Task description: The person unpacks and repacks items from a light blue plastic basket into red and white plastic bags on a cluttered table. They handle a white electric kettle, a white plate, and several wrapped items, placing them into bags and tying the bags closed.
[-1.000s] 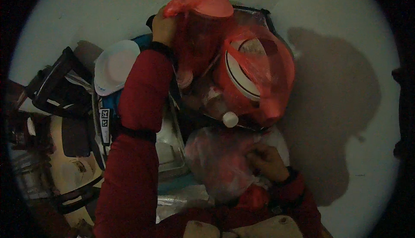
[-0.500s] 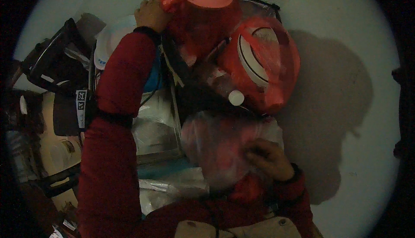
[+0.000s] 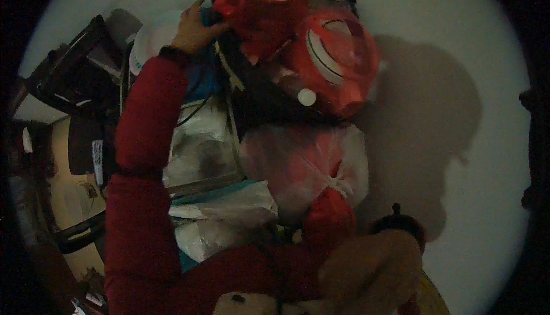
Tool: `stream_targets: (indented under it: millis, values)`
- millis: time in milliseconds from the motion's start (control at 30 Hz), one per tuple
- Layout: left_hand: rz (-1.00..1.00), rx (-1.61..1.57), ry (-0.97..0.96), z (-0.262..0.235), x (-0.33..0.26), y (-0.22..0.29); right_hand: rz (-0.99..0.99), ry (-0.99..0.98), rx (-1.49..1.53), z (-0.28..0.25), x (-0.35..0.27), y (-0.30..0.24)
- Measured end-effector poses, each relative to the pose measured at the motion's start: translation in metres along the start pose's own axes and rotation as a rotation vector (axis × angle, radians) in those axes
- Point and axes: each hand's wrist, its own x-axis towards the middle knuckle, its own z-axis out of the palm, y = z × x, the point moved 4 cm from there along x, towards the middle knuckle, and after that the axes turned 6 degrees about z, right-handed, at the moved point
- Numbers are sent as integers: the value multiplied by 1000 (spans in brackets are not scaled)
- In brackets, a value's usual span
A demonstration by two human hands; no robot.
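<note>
My left hand [image 3: 197,31] reaches to the far side, its fingers and thumb spread apart. The thumb lies by the edge of a red plastic bag [image 3: 263,17], through which a pale, flat round shape shows. To the right, a second red plastic bag [image 3: 358,80] holds a round white-rimmed thing. A translucent plastic bag [image 3: 281,166] with pinkish contents lies nearer, its neck knotted, beside a smaller red bundle [image 3: 327,217]. My right hand [image 3: 372,266] looks large and blurred low in the picture, bent back toward me; its fingers cannot be made out.
A dark bag [image 3: 258,100] lies under the red bags, near a white round cap [image 3: 307,97]. Left of these are a framed, plastic-covered panel [image 3: 203,146], white plastic packages [image 3: 229,215] and a black strapped item [image 3: 74,74]. A pale surface [image 3: 498,160] carries a shadow at right.
My right hand has left the translucent bag and come back toward me, uncovering the knot. My left hand has shifted slightly left and its fingers have spread off the red bag.
</note>
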Motion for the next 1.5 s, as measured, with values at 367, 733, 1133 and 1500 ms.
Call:
stream_targets:
  millis: [367, 733, 1133, 1500]
  values:
    - [-32, -394, -427, -47, -134, 115, 478, 1077, -595, -1, -88, -17]
    - [641, -309, -742, 37, -272, 263, 504, 1302, -1556, 36, -110, 50]
    - [351, -353, -879, 56, -268, 295, 598, 1580, -1590, 66, -82, 56]
    - [358, -94, -776, 44, -246, 270, 627, 1467, -859, 25, -138, 36]
